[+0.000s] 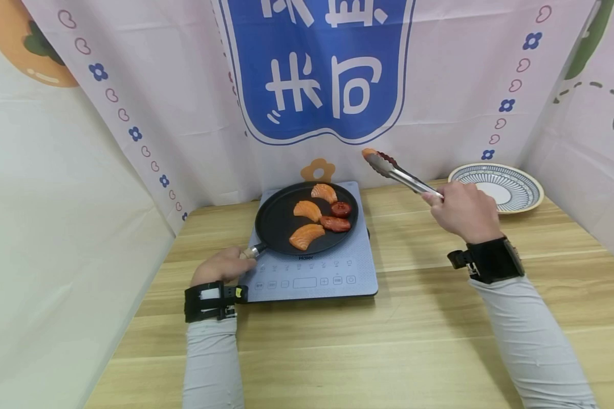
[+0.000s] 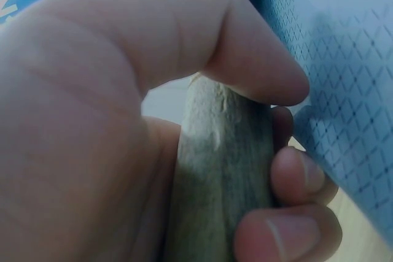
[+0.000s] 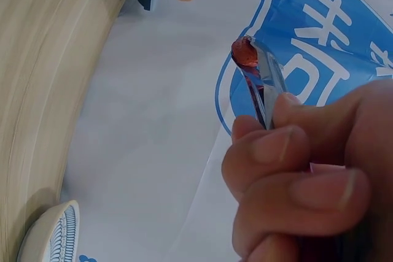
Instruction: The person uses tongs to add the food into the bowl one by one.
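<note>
My left hand (image 1: pixel 220 266) grips the wooden handle (image 2: pixel 215 170) of a black frying pan (image 1: pixel 276 218), fingers wrapped round it. Three orange salmon slices (image 1: pixel 307 236) and two glossy red slices (image 1: pixel 336 224) lie in the pan's right half. Off to the right, my right hand (image 1: pixel 465 210) holds metal tongs (image 1: pixel 406 179) raised above the table, tips pointing up and left. Between the tong tips is an orange-red piece of food (image 3: pixel 244 52), partly covered by the metal; I cannot tell its kind.
The pan stands on a pale induction cooker (image 1: pixel 312 284) with touch keys along its front. Behind my right hand is a patterned plate (image 1: pixel 532 196), near the table's (image 1: pixel 389 352) back right. A printed cloth (image 1: pixel 440 85) hangs along the back edge.
</note>
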`<state>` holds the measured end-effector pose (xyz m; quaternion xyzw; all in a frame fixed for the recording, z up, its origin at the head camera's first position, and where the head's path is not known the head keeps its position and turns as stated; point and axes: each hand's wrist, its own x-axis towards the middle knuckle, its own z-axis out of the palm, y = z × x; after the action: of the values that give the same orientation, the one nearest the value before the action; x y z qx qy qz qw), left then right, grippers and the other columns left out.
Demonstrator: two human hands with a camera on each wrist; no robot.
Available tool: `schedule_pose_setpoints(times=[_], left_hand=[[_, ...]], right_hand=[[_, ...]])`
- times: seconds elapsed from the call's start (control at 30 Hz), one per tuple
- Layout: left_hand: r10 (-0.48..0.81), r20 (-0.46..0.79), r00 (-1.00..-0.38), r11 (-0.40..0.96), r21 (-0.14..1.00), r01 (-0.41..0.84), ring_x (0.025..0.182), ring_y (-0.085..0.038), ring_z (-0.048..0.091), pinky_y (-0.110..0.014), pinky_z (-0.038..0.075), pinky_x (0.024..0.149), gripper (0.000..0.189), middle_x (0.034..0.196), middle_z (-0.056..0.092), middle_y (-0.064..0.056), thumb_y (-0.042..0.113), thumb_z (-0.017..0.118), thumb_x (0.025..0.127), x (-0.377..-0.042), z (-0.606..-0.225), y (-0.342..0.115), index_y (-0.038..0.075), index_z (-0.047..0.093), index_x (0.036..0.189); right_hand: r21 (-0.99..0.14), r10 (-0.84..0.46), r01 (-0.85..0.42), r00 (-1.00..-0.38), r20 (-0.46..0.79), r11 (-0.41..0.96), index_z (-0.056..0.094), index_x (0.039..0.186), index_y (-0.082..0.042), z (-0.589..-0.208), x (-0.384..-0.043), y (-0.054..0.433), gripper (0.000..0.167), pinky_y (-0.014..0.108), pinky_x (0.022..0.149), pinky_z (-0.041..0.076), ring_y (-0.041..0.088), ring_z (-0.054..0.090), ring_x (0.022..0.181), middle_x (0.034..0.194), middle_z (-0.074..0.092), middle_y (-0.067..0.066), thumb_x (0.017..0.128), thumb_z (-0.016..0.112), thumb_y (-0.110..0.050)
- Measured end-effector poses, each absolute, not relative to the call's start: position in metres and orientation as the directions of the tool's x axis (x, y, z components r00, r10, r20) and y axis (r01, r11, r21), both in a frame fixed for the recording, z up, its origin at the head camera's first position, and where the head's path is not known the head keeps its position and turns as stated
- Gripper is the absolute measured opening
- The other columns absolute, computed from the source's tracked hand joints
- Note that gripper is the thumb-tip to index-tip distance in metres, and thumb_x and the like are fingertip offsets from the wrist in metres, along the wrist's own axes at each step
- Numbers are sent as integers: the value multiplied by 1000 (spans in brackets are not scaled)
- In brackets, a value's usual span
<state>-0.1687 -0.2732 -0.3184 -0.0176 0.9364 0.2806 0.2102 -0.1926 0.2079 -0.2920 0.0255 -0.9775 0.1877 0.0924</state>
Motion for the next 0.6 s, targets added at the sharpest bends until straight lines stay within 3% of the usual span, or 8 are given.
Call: schedule_pose_setpoints(times=[0.37,0.6], left_hand=[[74,-407,-911,844,512,-160,56,-10,40,-24,34,52,25,68,45,4,28,55,103,-169,-319,-274,5,58,111],[78,-409,-909,844,513,-158,55,-10,40,-24,34,52,25,67,45,4,28,55,103,-170,-319,-274,4,58,111]], right_hand=[[-353,-36,-103,-981,190,930,70,94,-10,-291,-191,200,51,45,55,42,35,60,76,80,61,15,108,47,-54],[-348,-50,-120,-978,202,930,68,89,-11,-290,-189,195,50,45,55,41,34,58,73,79,59,14,108,49,-52]])
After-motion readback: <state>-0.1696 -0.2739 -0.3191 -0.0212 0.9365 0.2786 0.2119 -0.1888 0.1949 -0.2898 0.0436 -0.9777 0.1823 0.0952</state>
